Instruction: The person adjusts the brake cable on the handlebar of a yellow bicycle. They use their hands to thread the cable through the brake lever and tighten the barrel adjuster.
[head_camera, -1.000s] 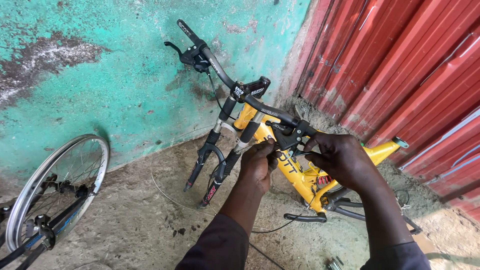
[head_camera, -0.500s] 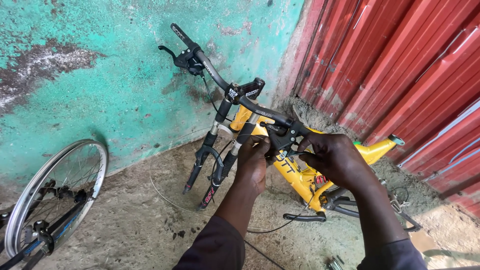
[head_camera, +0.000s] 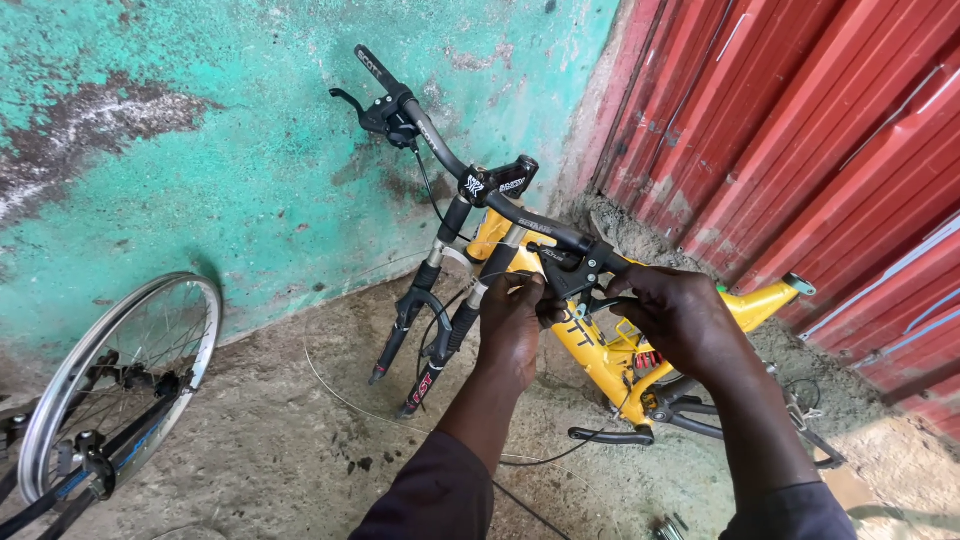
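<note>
A yellow bicycle frame (head_camera: 590, 345) with no front wheel leans on its black suspension fork (head_camera: 420, 340) by the wall. Its black handlebar (head_camera: 450, 150) runs from upper left down to my hands. My left hand (head_camera: 515, 325) pinches a thin cable at the brake lever (head_camera: 570, 270) on the near end of the bar. My right hand (head_camera: 680, 315) wraps around that same end of the handlebar just right of the lever. A second brake lever (head_camera: 375, 108) sits at the far end of the bar.
A loose bicycle wheel (head_camera: 110, 385) on another dark frame stands at the lower left. A turquoise, worn wall (head_camera: 200, 170) is behind, and red corrugated metal sheeting (head_camera: 830, 130) at the right. Thin cables (head_camera: 340, 395) lie on the dirty concrete floor.
The view has shifted slightly. My left hand has moved a little up toward the brake lever; my right hand stays on the bar end.
</note>
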